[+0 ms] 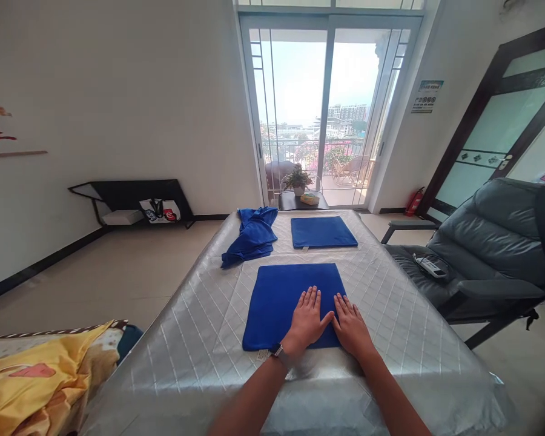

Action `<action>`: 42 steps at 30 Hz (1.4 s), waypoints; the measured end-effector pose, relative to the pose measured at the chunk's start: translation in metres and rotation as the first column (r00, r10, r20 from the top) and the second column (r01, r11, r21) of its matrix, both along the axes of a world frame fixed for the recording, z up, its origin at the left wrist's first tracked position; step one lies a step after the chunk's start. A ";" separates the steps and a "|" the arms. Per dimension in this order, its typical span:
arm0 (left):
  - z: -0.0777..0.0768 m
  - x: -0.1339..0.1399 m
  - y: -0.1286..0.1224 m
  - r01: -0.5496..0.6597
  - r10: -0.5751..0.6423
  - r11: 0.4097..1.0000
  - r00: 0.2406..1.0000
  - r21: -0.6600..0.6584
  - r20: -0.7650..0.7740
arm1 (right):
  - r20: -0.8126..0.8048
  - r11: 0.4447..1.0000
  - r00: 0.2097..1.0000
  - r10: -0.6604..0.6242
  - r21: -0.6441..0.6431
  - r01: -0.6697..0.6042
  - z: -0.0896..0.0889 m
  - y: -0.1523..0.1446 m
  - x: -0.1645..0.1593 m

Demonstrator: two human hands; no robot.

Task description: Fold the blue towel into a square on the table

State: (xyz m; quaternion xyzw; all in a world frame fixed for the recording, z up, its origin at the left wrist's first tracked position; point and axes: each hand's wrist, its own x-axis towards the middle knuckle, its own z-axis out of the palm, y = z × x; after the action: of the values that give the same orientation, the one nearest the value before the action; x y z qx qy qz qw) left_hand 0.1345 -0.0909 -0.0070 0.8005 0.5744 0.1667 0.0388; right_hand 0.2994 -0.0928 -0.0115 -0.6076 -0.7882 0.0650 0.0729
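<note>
A blue folded cloth [277, 303] lies flat on the silver quilted table cover [200, 315] in front of me. On its right part my left hand [307, 318] rests palm down, fingers stretched out, a watch on the wrist. Beside it, my right hand [350, 324] lies flat at the cloth's right edge, its fingers also extended. The two thumbs are close together. Farther back sits a second flat blue cloth [324, 232], a small tag at its near edge. To the left of that, a crumpled blue cloth [253, 235] lies in a loose heap.
A grey recliner [504, 236] with a power strip [430, 265] on its seat stands to the right. Yellow bedding [40, 375] is at the lower left. Beyond the table's far edge are a small stand with a potted plant [298, 178] and a sliding glass door [295, 91].
</note>
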 end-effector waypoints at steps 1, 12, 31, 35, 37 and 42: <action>-0.004 -0.005 0.000 -0.012 0.012 1.000 1.000 -0.014 -0.006 | -0.005 1.000 1.000 0.001 -0.001 -0.001 0.000 0.000 0.000; -0.018 -0.127 -0.042 -0.344 0.328 0.935 0.932 -0.088 -0.154 | -0.021 1.000 1.000 -0.007 0.005 0.007 -0.002 0.001 -0.001; -0.032 -0.157 -0.057 -0.388 0.376 0.920 0.914 -0.059 -0.153 | -0.015 1.000 1.000 0.022 -0.008 -0.022 0.024 0.068 -0.014; -0.008 -0.160 -0.041 -0.416 0.385 0.903 0.894 -0.105 -0.229 | -0.035 1.000 0.999 0.003 -0.009 -0.003 0.013 0.073 -0.010; 0.012 -0.147 -0.024 -0.410 0.386 0.910 0.895 -0.070 -0.226 | -0.043 1.000 0.999 0.003 -0.003 -0.004 0.011 0.072 -0.009; 0.036 -0.067 0.021 -0.128 0.124 0.992 0.986 -0.024 -0.110 | -0.053 1.000 0.999 0.003 0.012 -0.002 0.011 0.070 -0.009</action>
State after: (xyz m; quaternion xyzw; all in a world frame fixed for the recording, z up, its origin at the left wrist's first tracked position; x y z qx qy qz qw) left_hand 0.0678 -0.0696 0.0287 0.7697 0.6277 0.1163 0.0095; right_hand 0.2907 -0.0228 -0.0007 -0.6042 -0.7872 0.0765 0.0975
